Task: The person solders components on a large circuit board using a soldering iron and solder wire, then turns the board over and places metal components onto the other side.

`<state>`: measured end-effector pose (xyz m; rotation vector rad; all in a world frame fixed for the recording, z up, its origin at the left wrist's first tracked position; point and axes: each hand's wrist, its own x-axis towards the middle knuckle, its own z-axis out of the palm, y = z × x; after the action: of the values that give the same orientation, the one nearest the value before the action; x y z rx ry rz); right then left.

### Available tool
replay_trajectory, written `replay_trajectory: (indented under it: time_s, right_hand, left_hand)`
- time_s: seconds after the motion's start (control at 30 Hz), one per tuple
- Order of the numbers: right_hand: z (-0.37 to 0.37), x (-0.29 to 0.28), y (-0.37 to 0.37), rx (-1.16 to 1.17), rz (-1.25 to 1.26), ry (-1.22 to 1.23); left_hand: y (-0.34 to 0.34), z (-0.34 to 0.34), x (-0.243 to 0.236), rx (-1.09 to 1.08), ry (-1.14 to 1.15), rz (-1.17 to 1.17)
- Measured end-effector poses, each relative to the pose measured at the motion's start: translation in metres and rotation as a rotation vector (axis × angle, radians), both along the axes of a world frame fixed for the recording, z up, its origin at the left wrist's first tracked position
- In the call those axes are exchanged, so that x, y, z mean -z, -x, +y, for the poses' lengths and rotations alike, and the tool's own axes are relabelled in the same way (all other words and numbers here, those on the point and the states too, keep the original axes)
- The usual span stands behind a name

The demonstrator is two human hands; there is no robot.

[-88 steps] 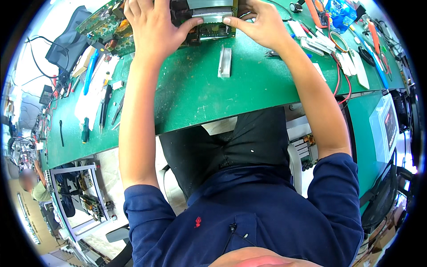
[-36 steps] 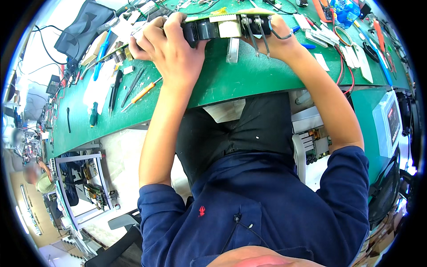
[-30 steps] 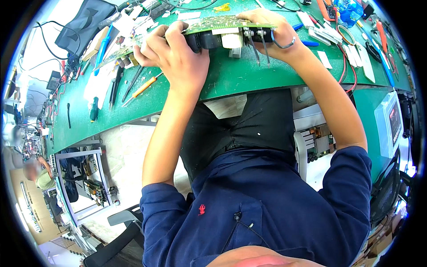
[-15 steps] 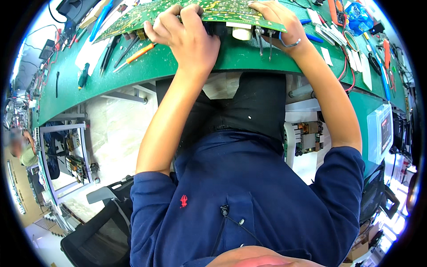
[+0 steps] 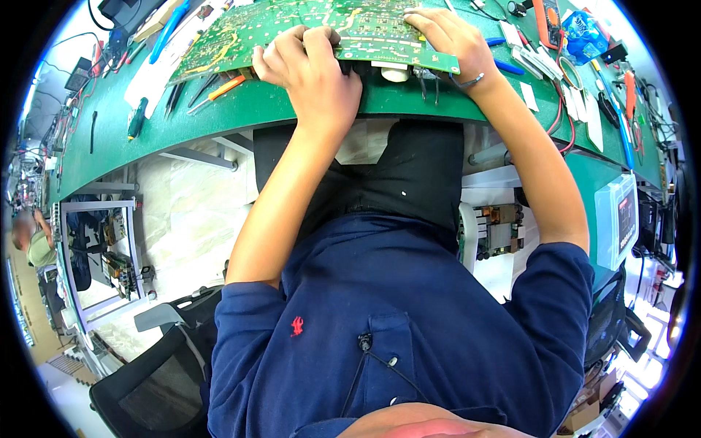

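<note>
A large green circuit board (image 5: 255, 33) is held at the bench's near edge, its upper face dotted with solder points. Beneath its front edge show a white round part (image 5: 395, 74) and metal prongs (image 5: 431, 84). My left hand (image 5: 310, 77) curls its fingers over the near edge, left of the middle. At the right end my right hand (image 5: 460, 47) grips the board, fingers lying on top and thumb hidden. An orange-handled screwdriver (image 5: 225, 89) lies just left of my left hand, partly beneath the board.
The green bench (image 5: 248, 106) carries a dark green-handled screwdriver (image 5: 136, 120), tweezers (image 5: 174, 98), a blue tool (image 5: 169, 31), an orange meter (image 5: 546, 22) with red leads and a blue packet (image 5: 583, 36). A clear plastic box (image 5: 617, 219) stands at the right. Another person (image 5: 40, 244) is far left.
The board's near edge has come lower and a little toward me, showing more of its upper face. Both hands have stayed on it and moved with it.
</note>
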<state>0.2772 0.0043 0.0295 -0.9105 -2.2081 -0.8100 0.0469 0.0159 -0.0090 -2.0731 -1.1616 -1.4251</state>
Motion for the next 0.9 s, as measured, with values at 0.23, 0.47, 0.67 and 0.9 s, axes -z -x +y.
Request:
replay_trajectory:
  time_s: [0.23,0.47,0.67,0.9]
  right_hand:
    - [-0.006,-0.003,0.003,-0.007,0.001,0.015]
    - [-0.005,-0.004,0.002,-0.029,0.004,0.025]
    - [-0.006,-0.007,0.002,0.003,0.02,0.08]
    - [-0.002,-0.005,-0.002,0.05,0.223,0.135]
  left_hand:
    - [0.001,-0.013,0.006,0.099,0.096,-0.123]
    - [0.004,-0.017,0.009,0.098,0.121,-0.106]
    - [0.006,-0.018,0.01,0.086,0.125,-0.086]
    - [0.005,-0.016,0.01,0.112,0.124,-0.098]
